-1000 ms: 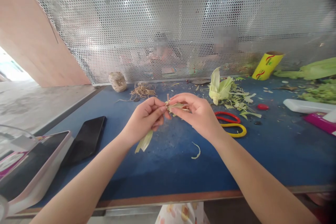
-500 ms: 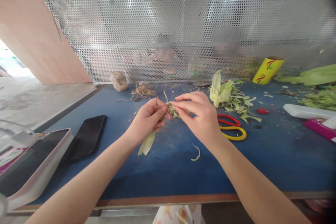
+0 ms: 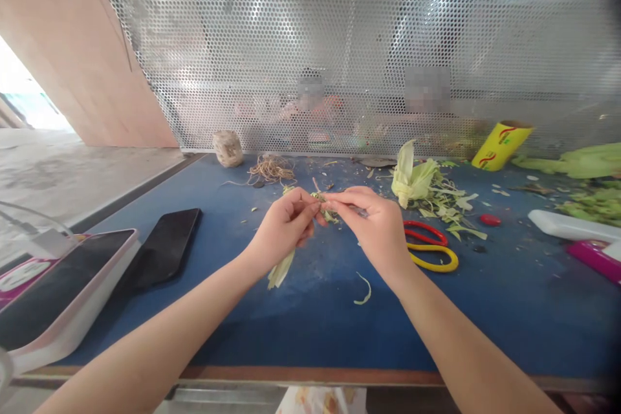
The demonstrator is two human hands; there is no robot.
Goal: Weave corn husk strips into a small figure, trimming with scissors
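Observation:
My left hand (image 3: 287,223) is closed around a small bundle of pale green corn husk (image 3: 281,270); one flat end hangs below my palm. Thumb and finger of my right hand (image 3: 376,217) pinch together at the top of that bundle, touching the left fingertips. Whatever thin piece lies between the right fingertips is too small to name. Behind the fingers, a short twine-like end sticks up. Beside my right wrist lie scissors (image 3: 435,259) with one red and one yellow handle loop, their blades hidden by the hand. A curled husk shred (image 3: 363,290) lies in front.
Tied husk (image 3: 411,182) and scraps sit behind the scissors. A twine heap (image 3: 272,169), a pale lump (image 3: 227,149), a yellow tube (image 3: 502,145) and a metal mesh screen (image 3: 242,45) stand at the back. A black phone (image 3: 169,242) lies left, a white-and-magenta object (image 3: 553,223) right.
The head view has shifted slightly, so the table's things appear a little lower and to the right. My right fingers have drawn closer together at the bundle's top; the left still holds it.

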